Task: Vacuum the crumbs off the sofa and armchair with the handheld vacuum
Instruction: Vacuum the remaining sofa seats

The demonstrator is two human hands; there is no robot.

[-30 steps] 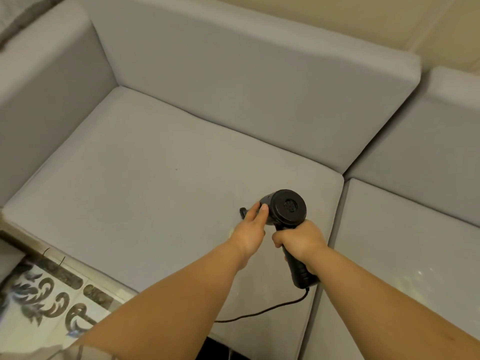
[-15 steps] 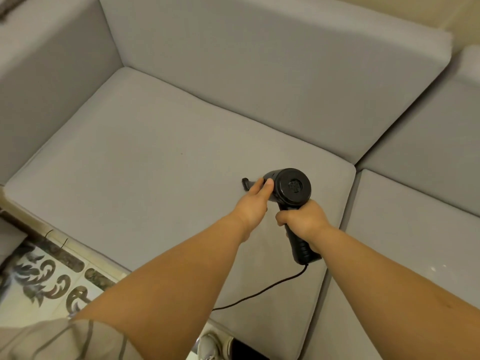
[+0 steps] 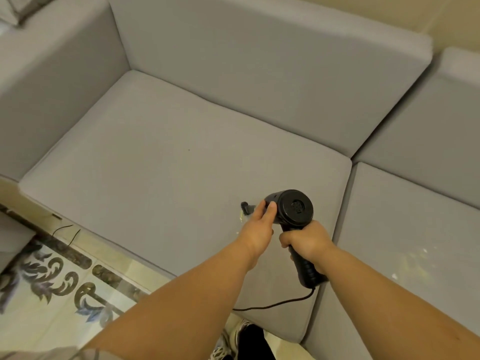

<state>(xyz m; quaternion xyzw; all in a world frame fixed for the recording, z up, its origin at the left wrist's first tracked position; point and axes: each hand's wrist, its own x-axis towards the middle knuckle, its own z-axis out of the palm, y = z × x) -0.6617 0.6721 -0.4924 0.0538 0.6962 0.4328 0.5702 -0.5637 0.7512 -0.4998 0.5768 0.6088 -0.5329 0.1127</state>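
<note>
We grip the black handheld vacuum point(image 3: 291, 209) by its ribbed handle in our right hand point(image 3: 306, 239), our left hand point(image 3: 259, 224) steadying its round barrel, the nozzle point(image 3: 246, 207) down on the gray woven sofa cushion point(image 3: 161, 162). Pale crumbs point(image 3: 415, 255) dot the adjoining cushion, so much work appears to remain.
</note>
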